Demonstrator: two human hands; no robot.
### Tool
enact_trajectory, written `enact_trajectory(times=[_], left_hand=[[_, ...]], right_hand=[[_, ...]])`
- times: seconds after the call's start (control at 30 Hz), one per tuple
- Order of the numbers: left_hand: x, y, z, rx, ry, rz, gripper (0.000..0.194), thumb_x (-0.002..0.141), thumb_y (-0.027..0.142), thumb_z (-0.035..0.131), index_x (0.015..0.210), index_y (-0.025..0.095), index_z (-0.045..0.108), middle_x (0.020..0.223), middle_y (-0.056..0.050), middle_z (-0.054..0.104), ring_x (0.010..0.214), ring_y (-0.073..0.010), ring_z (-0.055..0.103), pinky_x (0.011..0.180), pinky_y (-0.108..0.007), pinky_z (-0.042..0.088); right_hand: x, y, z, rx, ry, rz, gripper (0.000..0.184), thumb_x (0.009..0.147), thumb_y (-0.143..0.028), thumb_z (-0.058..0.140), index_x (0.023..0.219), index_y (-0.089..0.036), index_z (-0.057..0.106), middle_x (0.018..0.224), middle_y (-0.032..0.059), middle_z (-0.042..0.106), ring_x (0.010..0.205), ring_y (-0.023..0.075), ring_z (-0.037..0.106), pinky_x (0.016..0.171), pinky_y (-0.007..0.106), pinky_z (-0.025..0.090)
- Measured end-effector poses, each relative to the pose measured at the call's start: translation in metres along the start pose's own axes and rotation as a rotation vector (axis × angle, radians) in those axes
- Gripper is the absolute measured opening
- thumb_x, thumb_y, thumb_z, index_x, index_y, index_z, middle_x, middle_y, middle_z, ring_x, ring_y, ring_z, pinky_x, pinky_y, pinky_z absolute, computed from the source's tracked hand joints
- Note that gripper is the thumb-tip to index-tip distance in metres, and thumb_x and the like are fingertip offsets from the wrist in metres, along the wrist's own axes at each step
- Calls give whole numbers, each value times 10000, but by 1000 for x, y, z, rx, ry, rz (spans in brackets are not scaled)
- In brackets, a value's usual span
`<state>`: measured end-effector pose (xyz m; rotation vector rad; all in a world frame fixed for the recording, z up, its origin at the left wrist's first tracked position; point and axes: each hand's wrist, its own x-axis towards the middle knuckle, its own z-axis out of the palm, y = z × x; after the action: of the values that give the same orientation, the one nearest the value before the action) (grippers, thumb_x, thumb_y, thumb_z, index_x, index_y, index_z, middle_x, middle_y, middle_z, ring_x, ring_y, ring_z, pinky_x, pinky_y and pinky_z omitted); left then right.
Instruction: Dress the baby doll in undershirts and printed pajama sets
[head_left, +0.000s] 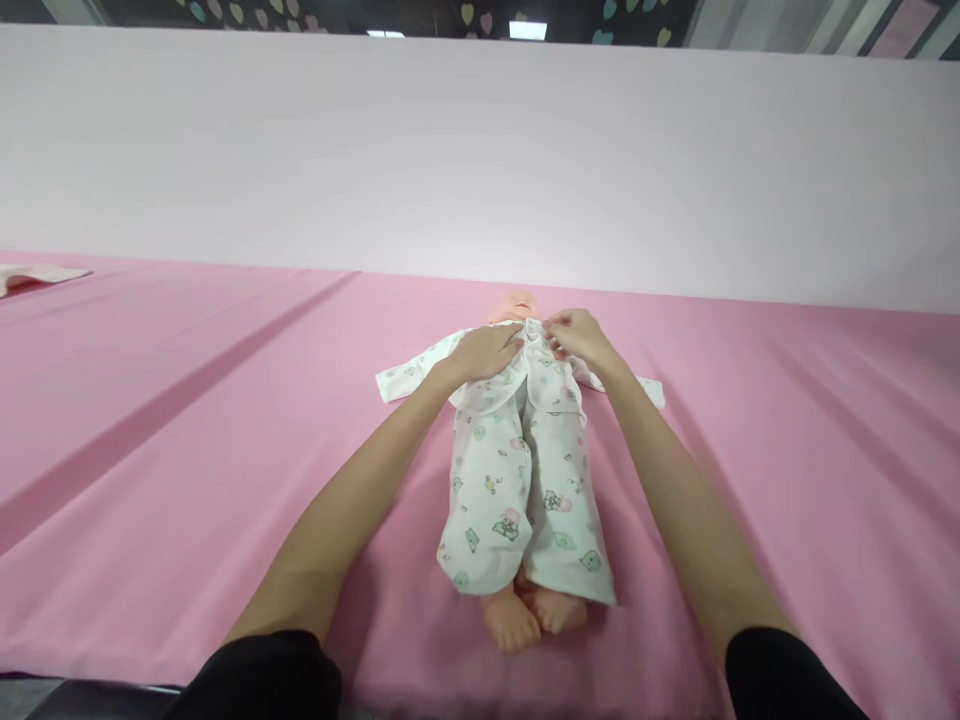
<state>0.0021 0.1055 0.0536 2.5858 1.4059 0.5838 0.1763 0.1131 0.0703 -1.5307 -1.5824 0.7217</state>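
A baby doll (512,618) lies on its back, its feet toward me and its head at the far end. It wears a white printed jacket (409,375) and matching trousers (491,490). My left hand (487,352) rests flat on the jacket's chest, left of the front opening, with its fingers stretched out. On the other side of the opening, my right hand (574,335) has its fingers bent together at the jacket's edge near the neck. Whether cloth is pinched between them is hidden. The jacket's sleeves spread out to both sides.
Pink cloth (225,480) with a few creases covers the table. A white panel (480,160) rises behind the doll. At the far left lies a pale piece of cloth (41,275). The table's front edge shows at the lower left.
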Motion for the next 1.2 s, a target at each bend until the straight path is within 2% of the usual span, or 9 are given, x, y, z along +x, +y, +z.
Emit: enact_trajectory(times=[0.13, 0.2, 0.3, 0.43, 0.57, 0.77, 0.93, 1.07, 1.2], left_hand=[[7, 0, 10, 6, 251, -197, 331, 900, 200, 315, 1108, 195, 573, 1064, -65, 678, 1007, -236, 600, 841, -335, 443], [12, 0, 14, 13, 269, -265, 311, 890, 192, 338, 1084, 200, 581, 1031, -66, 685, 983, -224, 608, 816, -313, 445], [21, 0, 15, -9, 240, -354, 303, 900, 254, 350, 1065, 214, 600, 1028, -67, 691, 962, -226, 621, 799, -312, 449], [37, 3, 15, -5, 230, -423, 295, 871, 283, 401, 1016, 228, 652, 1065, -80, 686, 995, -255, 614, 808, -341, 449], [42, 6, 20, -2, 247, -434, 310, 867, 277, 401, 1011, 230, 672, 1058, -83, 686, 993, -251, 612, 807, -336, 449], [38, 4, 25, -72, 278, -424, 334, 897, 315, 365, 1051, 245, 653, 1093, -80, 645, 987, -238, 596, 828, -343, 443], [37, 5, 24, -119, 327, -458, 275, 862, 309, 428, 1014, 265, 653, 1100, -73, 601, 981, -224, 590, 834, -336, 441], [34, 6, 23, -158, 387, -410, 222, 783, 239, 503, 945, 267, 653, 1059, -43, 607, 985, -204, 588, 837, -312, 437], [32, 4, 24, -234, 442, -324, 207, 747, 178, 504, 880, 246, 646, 967, -1, 668, 954, -176, 597, 817, -272, 433]], right_hand=[[9, -2, 34, -483, 121, -68, 310, 856, -421, 508, 855, -142, 644, 902, 134, 663, 878, 259, 617, 766, 339, 473], [9, -8, 46, -604, 180, -61, 358, 881, -420, 453, 959, -124, 638, 980, 162, 652, 920, 281, 613, 776, 354, 469], [6, -14, 54, -675, 207, -53, 344, 876, -365, 459, 1028, -106, 628, 1023, 176, 640, 932, 291, 612, 769, 361, 469], [5, -11, 51, -676, 235, -61, 276, 871, -263, 454, 1012, -114, 639, 1030, 175, 638, 943, 283, 606, 776, 348, 459], [6, -6, 52, -632, 267, -51, 291, 890, -196, 394, 1031, -123, 638, 1040, 158, 640, 957, 270, 598, 794, 345, 448], [8, 0, 55, -545, 271, -130, 322, 926, -196, 336, 1055, -153, 628, 1039, 123, 647, 972, 266, 582, 820, 356, 431], [11, 5, 52, -470, 261, -127, 312, 934, -222, 334, 1050, -181, 621, 1039, 100, 655, 961, 263, 584, 806, 348, 427], [11, 5, 50, -418, 255, -99, 304, 937, -232, 339, 1031, -192, 625, 1043, 92, 657, 957, 255, 584, 804, 339, 424], [11, 6, 47, -347, 239, -101, 301, 932, -244, 349, 1012, -203, 637, 1051, 82, 659, 970, 246, 578, 815, 334, 419]])
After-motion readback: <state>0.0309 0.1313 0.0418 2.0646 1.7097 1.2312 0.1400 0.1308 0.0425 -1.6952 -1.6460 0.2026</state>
